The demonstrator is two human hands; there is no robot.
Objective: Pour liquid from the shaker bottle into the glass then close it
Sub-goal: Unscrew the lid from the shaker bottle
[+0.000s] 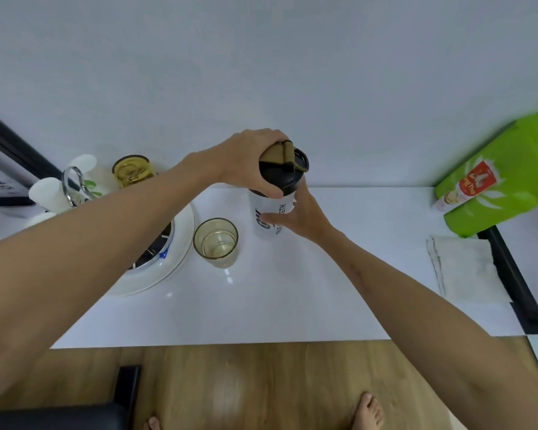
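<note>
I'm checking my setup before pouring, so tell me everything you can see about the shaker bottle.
The shaker bottle stands upright on the white table, right of the glass. Its body looks like white plastic with black lettering; the lid is black with a tan flip cap and carry loop. The left hand grips the lid from above, and the right hand holds the body.

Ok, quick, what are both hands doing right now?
Left hand: grips the lid of the shaker from above.
Right hand: holds the shaker body, fingers curled round it.
</note>
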